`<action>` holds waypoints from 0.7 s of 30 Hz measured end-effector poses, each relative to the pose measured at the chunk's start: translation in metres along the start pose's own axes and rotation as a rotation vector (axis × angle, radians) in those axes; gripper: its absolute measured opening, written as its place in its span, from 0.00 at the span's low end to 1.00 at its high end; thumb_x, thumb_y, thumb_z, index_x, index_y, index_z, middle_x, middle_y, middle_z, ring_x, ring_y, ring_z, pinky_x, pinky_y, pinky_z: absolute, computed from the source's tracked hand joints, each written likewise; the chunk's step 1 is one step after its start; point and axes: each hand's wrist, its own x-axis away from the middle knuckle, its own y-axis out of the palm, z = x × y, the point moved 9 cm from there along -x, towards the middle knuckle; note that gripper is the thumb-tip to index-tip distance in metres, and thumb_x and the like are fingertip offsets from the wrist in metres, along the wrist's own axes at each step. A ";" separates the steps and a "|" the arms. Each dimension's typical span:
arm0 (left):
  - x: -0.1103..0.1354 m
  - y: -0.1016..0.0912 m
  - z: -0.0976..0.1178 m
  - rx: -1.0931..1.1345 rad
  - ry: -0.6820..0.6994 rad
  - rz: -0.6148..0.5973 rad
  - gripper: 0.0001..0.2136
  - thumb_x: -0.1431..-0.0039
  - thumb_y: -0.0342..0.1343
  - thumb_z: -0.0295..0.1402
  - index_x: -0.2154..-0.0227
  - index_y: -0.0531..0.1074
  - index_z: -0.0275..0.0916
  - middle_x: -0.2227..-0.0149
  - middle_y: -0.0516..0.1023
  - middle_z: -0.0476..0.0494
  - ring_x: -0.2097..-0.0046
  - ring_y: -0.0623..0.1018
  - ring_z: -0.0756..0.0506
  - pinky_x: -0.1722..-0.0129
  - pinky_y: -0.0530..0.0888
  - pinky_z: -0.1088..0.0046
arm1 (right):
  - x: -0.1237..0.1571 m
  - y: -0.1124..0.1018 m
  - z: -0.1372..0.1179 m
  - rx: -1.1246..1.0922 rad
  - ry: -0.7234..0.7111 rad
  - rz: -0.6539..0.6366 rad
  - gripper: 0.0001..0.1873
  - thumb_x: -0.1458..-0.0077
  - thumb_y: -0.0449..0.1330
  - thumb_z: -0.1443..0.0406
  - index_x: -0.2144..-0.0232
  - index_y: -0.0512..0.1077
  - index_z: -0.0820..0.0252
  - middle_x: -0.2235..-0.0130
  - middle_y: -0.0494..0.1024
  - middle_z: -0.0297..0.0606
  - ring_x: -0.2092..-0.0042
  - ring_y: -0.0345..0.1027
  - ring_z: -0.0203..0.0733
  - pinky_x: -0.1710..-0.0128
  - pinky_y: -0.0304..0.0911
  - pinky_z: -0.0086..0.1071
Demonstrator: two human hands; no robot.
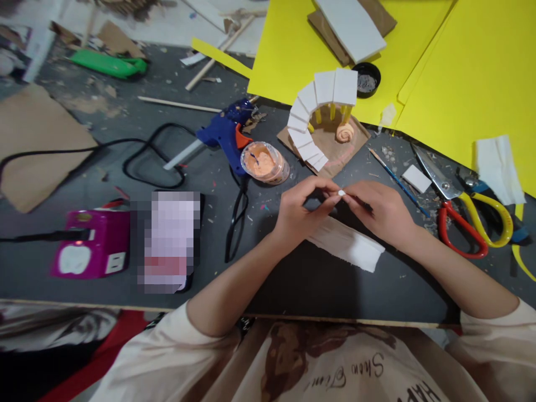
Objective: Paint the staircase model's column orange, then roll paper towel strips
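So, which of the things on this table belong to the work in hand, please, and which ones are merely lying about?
Seemingly belonging:
small white piece, held between left hand and right hand
white strip near the hands
perhaps the curved white model beyond them

Probably just lying about:
phone
scissors
purple box
green object

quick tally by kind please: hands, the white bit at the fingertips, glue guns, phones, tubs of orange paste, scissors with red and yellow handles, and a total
Hands, left hand and right hand: 2
Small white piece: 1
Glue gun: 1
Phone: 1
Tub of orange paste: 1
Scissors: 1
Total: 7
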 end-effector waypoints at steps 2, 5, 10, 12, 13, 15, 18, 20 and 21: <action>-0.001 0.002 0.002 -0.004 0.034 -0.027 0.05 0.43 0.59 0.28 0.64 0.76 0.38 0.68 0.80 0.47 0.67 0.78 0.52 0.65 0.74 0.77 | 0.001 0.001 0.001 0.005 0.004 -0.011 0.11 0.37 0.50 0.67 0.67 0.72 0.62 0.69 0.79 0.41 0.67 0.71 0.40 0.68 0.62 0.31; -0.002 0.002 0.008 -0.042 0.114 -0.035 0.05 0.42 0.59 0.29 0.64 0.77 0.39 0.65 0.81 0.45 0.63 0.79 0.50 0.61 0.75 0.75 | 0.001 0.003 0.005 0.019 0.057 -0.028 0.13 0.36 0.50 0.65 0.67 0.73 0.60 0.68 0.80 0.40 0.66 0.72 0.39 0.67 0.63 0.31; 0.000 0.001 0.007 -0.088 0.071 -0.035 0.05 0.41 0.57 0.30 0.64 0.77 0.39 0.62 0.83 0.45 0.59 0.81 0.48 0.56 0.75 0.72 | 0.000 0.002 0.015 -0.046 0.187 -0.071 0.11 0.37 0.52 0.63 0.63 0.74 0.58 0.64 0.81 0.38 0.63 0.74 0.39 0.63 0.64 0.31; 0.000 0.000 0.005 -0.090 0.042 -0.033 0.04 0.41 0.57 0.30 0.64 0.76 0.39 0.63 0.82 0.45 0.60 0.81 0.48 0.56 0.75 0.73 | -0.002 0.002 0.016 -0.091 0.202 -0.093 0.11 0.38 0.52 0.64 0.63 0.74 0.59 0.64 0.81 0.38 0.63 0.74 0.39 0.63 0.64 0.30; 0.000 0.000 0.004 -0.092 0.037 -0.033 0.04 0.41 0.57 0.30 0.65 0.76 0.39 0.64 0.82 0.45 0.60 0.80 0.48 0.57 0.74 0.73 | -0.003 0.002 0.016 -0.108 0.208 -0.099 0.11 0.38 0.52 0.65 0.63 0.74 0.59 0.64 0.81 0.38 0.63 0.74 0.39 0.64 0.63 0.30; -0.001 0.000 0.005 -0.104 0.038 -0.035 0.03 0.42 0.57 0.31 0.66 0.75 0.39 0.65 0.82 0.46 0.62 0.80 0.49 0.59 0.74 0.74 | -0.003 0.002 0.018 -0.128 0.217 -0.098 0.10 0.39 0.53 0.65 0.64 0.74 0.60 0.66 0.81 0.38 0.64 0.74 0.38 0.65 0.63 0.29; -0.002 0.001 0.004 -0.107 0.032 -0.043 0.02 0.43 0.58 0.31 0.68 0.74 0.38 0.68 0.80 0.47 0.65 0.78 0.49 0.62 0.73 0.75 | -0.002 0.001 0.020 -0.135 0.235 -0.087 0.09 0.39 0.54 0.65 0.65 0.74 0.60 0.68 0.80 0.37 0.66 0.73 0.38 0.67 0.62 0.28; -0.002 0.002 0.001 -0.036 -0.017 -0.051 0.03 0.43 0.59 0.31 0.69 0.74 0.38 0.70 0.79 0.47 0.68 0.78 0.51 0.64 0.73 0.76 | -0.001 0.000 0.021 -0.134 0.246 -0.082 0.08 0.39 0.54 0.64 0.64 0.72 0.60 0.68 0.79 0.37 0.67 0.73 0.38 0.68 0.62 0.28; -0.002 0.003 -0.003 0.028 -0.059 -0.054 0.04 0.44 0.60 0.32 0.69 0.74 0.37 0.70 0.78 0.47 0.68 0.77 0.51 0.66 0.73 0.77 | -0.001 0.000 0.021 -0.133 0.242 -0.089 0.08 0.39 0.54 0.64 0.63 0.72 0.60 0.67 0.79 0.37 0.66 0.73 0.39 0.67 0.63 0.28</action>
